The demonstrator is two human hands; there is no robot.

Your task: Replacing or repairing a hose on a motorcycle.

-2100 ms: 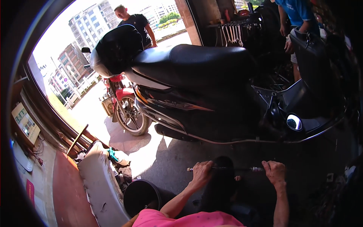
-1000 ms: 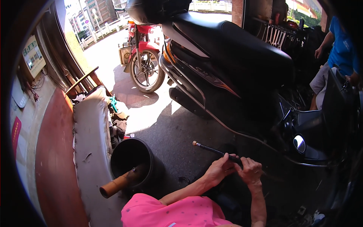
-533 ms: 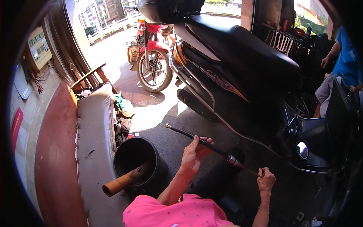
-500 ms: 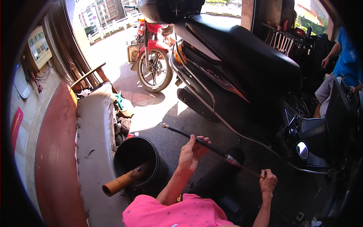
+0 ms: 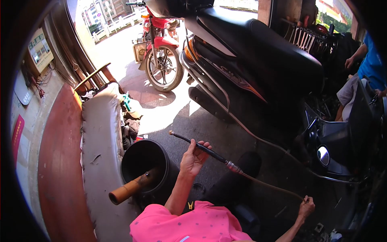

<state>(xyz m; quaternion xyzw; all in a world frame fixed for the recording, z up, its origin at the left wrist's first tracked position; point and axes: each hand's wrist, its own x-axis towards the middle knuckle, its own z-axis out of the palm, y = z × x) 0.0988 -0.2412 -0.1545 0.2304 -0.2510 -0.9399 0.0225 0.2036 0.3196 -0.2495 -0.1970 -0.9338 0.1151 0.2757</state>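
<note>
A black hose [image 5: 213, 154] with a brass end fitting [image 5: 171, 132] and a ribbed metal collar [image 5: 233, 166] slants across the middle of the view. My left hand [image 5: 194, 158] is closed around its black part, thumb on top. From the collar a thin brown hose [image 5: 270, 185] runs down to the right in a slight sag. At its lower right end, my right hand [image 5: 307, 207] pinches it between thumb and fingers. The part inside my right hand is hidden.
A black bucket [image 5: 165, 161] with a bamboo tube [image 5: 129, 189] leaning over its rim stands left, beside a padded bench [image 5: 98, 161]. A scooter [image 5: 258, 52] fills the right, a red motorcycle [image 5: 163, 60] stands beyond. A person in blue [image 5: 373, 60] sits far right, near hanging wrenches [image 5: 302, 39].
My right hand has moved right and downward, and a longer stretch of thin brown hose shows. My left hand has shifted slightly left with the black hose.
</note>
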